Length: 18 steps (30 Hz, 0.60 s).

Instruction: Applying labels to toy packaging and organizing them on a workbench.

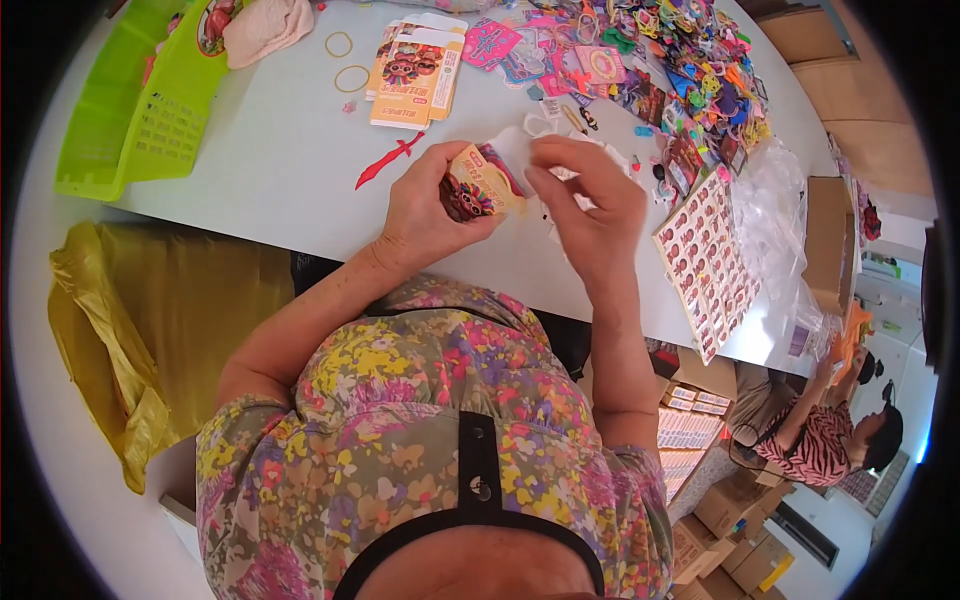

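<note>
My left hand (418, 205) is wrapped round a small printed cardboard box (474, 187), yellow with a colourful cartoon picture, tilted above the table. Close to the box's right end is my right hand (598, 200), its fingers curled together. What they pinch, if anything, is hidden. Something whitish shows between the box and the right fingers, too blurred to name. Left of my left hand a red toy sword (389, 161) lies on the table. Beyond it rests a small stack of flat yellow printed boxes (415, 85).
A heap of small colourful trinkets (690, 70) covers the far right. Sticker sheets (708, 260) and clear plastic (770, 215) lie at the right. A green basket (130, 130) stands left, above a yellow bag (180, 320). Another person (825, 440) sits at the right.
</note>
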Each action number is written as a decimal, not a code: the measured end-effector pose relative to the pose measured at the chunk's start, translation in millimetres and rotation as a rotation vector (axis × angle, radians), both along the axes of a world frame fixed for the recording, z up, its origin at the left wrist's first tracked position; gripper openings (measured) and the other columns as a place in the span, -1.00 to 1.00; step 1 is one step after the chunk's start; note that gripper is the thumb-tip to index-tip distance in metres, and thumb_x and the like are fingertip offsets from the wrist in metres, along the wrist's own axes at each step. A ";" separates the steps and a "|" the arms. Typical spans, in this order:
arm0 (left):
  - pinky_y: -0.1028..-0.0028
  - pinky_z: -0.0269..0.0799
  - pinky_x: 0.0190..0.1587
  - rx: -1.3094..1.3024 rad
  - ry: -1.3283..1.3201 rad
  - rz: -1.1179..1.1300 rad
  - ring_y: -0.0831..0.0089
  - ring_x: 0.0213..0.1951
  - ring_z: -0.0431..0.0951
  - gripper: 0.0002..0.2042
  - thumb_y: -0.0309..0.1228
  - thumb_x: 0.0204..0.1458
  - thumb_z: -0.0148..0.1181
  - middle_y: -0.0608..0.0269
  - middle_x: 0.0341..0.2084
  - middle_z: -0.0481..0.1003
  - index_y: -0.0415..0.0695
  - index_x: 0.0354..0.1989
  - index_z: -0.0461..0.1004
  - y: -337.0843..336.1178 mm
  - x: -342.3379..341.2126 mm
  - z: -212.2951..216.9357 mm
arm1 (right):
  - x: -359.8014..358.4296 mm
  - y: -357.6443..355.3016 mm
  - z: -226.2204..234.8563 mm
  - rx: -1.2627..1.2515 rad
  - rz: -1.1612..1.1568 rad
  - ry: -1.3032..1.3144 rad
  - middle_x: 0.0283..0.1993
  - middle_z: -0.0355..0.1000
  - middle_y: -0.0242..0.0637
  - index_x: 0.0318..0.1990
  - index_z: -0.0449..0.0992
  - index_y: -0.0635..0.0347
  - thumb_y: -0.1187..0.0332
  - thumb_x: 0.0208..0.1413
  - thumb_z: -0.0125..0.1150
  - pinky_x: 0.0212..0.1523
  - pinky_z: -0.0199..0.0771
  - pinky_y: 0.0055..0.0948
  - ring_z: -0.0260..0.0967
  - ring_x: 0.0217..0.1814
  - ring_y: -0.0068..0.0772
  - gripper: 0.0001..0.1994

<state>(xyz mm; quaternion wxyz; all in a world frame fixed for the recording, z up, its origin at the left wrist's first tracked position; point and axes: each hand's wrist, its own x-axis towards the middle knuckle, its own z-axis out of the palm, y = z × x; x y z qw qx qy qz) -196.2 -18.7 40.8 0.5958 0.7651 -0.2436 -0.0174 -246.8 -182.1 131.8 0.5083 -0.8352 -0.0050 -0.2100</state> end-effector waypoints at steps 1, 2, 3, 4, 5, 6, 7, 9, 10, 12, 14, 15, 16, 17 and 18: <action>0.37 0.48 -0.13 -0.061 0.063 0.013 0.23 -0.19 0.54 -0.33 -0.40 -0.38 0.50 0.13 -0.23 0.47 -0.20 0.00 0.33 -0.9 -0.3 0.7 | -2.9 0.0 2.6 -0.002 0.007 0.002 -0.22 0.52 -0.32 -0.22 0.60 0.21 0.58 -0.05 0.32 -0.33 0.44 -0.56 0.44 -0.27 -0.55 -0.80; 0.37 0.48 -0.12 -0.123 0.127 0.026 0.24 -0.18 0.54 -0.32 -0.40 -0.38 0.51 0.13 -0.22 0.47 -0.20 0.01 0.32 -0.9 -0.3 1.4 | -5.7 -0.1 5.1 -0.190 -0.022 -0.045 -0.18 0.49 -0.30 -0.21 0.60 0.21 0.57 -0.09 0.34 -0.32 0.43 -0.53 0.43 -0.23 -0.49 -0.78; 0.37 0.48 -0.12 -0.124 0.128 0.032 0.24 -0.18 0.54 -0.32 -0.40 -0.38 0.51 0.13 -0.22 0.47 -0.20 0.01 0.32 0.3 -0.1 2.3 | -6.8 0.4 6.1 -0.378 -0.051 -0.093 -0.13 0.46 -0.29 -0.21 0.60 0.22 0.57 -0.12 0.37 -0.31 0.42 -0.50 0.41 -0.20 -0.43 -0.76; 0.37 0.49 -0.13 -0.147 0.120 0.013 0.25 -0.18 0.54 -0.32 -0.40 -0.37 0.51 0.13 -0.22 0.47 -0.21 0.01 0.32 -0.6 -0.1 3.7 | -9.0 -0.7 3.2 -0.383 -0.052 -0.090 -0.13 0.46 -0.29 -0.21 0.60 0.22 0.57 -0.12 0.37 -0.31 0.42 -0.50 0.41 -0.20 -0.43 -0.76; 0.38 0.49 -0.14 -0.169 0.111 -0.006 0.27 -0.18 0.54 -0.32 -0.40 -0.37 0.52 0.12 -0.21 0.46 -0.21 0.01 0.31 -1.5 -0.3 4.1 | -12.2 -2.2 -4.4 -0.414 0.009 -0.088 -0.11 0.44 -0.27 -0.22 0.60 0.22 0.55 -0.15 0.39 -0.30 0.40 -0.48 0.39 -0.15 -0.38 -0.75; 0.38 0.49 -0.14 -0.173 0.113 -0.009 0.27 -0.18 0.54 -0.32 -0.40 -0.37 0.52 0.12 -0.21 0.46 -0.21 0.01 0.31 -1.5 0.0 3.3 | -15.5 -4.2 -12.6 -0.444 0.070 -0.085 -0.09 0.41 -0.26 -0.24 0.61 0.22 0.54 -0.18 0.41 -0.30 0.39 -0.47 0.36 -0.11 -0.33 -0.74; 0.43 0.50 -0.12 -0.056 -0.030 -0.021 0.38 -0.16 0.53 -0.32 -0.43 -0.32 0.52 0.15 -0.19 0.45 -0.22 0.04 0.27 0.2 0.6 1.7 | -12.9 -5.2 -16.7 -0.408 0.050 -0.113 -0.09 0.40 -0.22 -0.28 0.61 0.22 0.53 -0.17 0.40 -0.25 0.38 -0.43 0.34 -0.10 -0.31 -0.78; 0.48 0.51 -0.10 0.062 -0.172 -0.031 0.49 -0.13 0.52 -0.31 -0.46 -0.27 0.51 0.18 -0.16 0.44 -0.23 0.06 0.22 0.6 -0.2 1.2 | -7.7 -12.9 -13.6 -0.437 0.025 -0.135 -0.08 0.40 -0.22 -0.30 0.62 0.21 0.52 -0.16 0.40 -0.21 0.37 -0.41 0.34 -0.09 -0.30 -0.80; 0.48 0.51 -0.10 0.083 -0.180 -0.048 0.48 -0.13 0.52 -0.30 -0.46 -0.27 0.51 0.18 -0.16 0.44 -0.22 0.07 0.22 1.0 0.1 2.7 | -5.7 -12.8 -8.5 -0.465 -0.009 -0.157 -0.07 0.39 -0.22 -0.32 0.62 0.20 0.52 -0.16 0.39 -0.17 0.36 -0.38 0.33 -0.07 -0.29 -0.82; 0.48 0.51 -0.11 0.103 -0.190 -0.069 0.47 -0.12 0.52 -0.29 -0.47 -0.27 0.51 0.17 -0.16 0.44 -0.22 0.08 0.21 0.3 -0.5 3.2 | -2.2 -1.8 -5.0 -0.416 0.015 -0.124 -0.06 0.39 -0.22 -0.32 0.62 0.20 0.52 -0.15 0.39 -0.12 0.34 -0.37 0.33 -0.05 -0.29 -0.83; 0.44 0.50 -0.15 -0.096 -0.076 0.031 0.33 -0.19 0.55 -0.32 -0.38 -0.36 0.54 0.14 -0.20 0.45 -0.20 0.00 0.31 -2.7 0.0 2.3 | -0.9 1.5 -0.9 -0.368 0.059 -0.098 -0.05 0.38 -0.22 -0.32 0.62 0.20 0.52 -0.14 0.38 -0.07 0.32 -0.35 0.33 -0.02 -0.28 -0.83; 0.44 0.50 -0.15 -0.098 -0.078 0.037 0.33 -0.19 0.55 -0.32 -0.38 -0.36 0.54 0.14 -0.20 0.45 -0.20 0.00 0.31 -2.3 1.5 2.8 | -6.1 0.8 2.5 -0.253 0.028 -0.102 -0.03 0.38 -0.22 -0.32 0.62 0.20 0.51 -0.15 0.39 -0.05 0.32 -0.34 0.31 0.02 -0.28 -0.83; 0.44 0.50 -0.15 -0.122 -0.069 0.066 0.34 -0.19 0.55 -0.32 -0.38 -0.36 0.55 0.14 -0.20 0.45 -0.20 0.00 0.31 -1.2 1.8 3.4 | -9.8 0.0 3.9 -0.135 -0.002 -0.103 -0.01 0.38 -0.21 -0.32 0.62 0.20 0.50 -0.15 0.40 -0.02 0.31 -0.33 0.30 0.06 -0.28 -0.82; 0.45 0.50 -0.15 -0.147 -0.059 0.095 0.35 -0.19 0.55 -0.31 -0.38 -0.36 0.55 0.15 -0.19 0.45 -0.20 0.00 0.30 -0.2 1.9 3.9 | -10.2 -1.6 0.7 -0.134 0.002 -0.102 -0.01 0.38 -0.21 -0.32 0.62 0.20 0.50 -0.15 0.40 -0.02 0.31 -0.33 0.30 0.06 -0.28 -0.82; 0.45 0.50 -0.15 -0.147 -0.059 0.099 0.35 -0.19 0.55 -0.31 -0.38 -0.36 0.55 0.15 -0.19 0.45 -0.20 0.00 0.30 0.4 0.9 4.2 | -11.1 -3.7 -5.6 -0.240 0.008 -0.100 -0.01 0.38 -0.20 -0.31 0.62 0.20 0.50 -0.15 0.40 -0.02 0.32 -0.32 0.31 0.07 -0.27 -0.82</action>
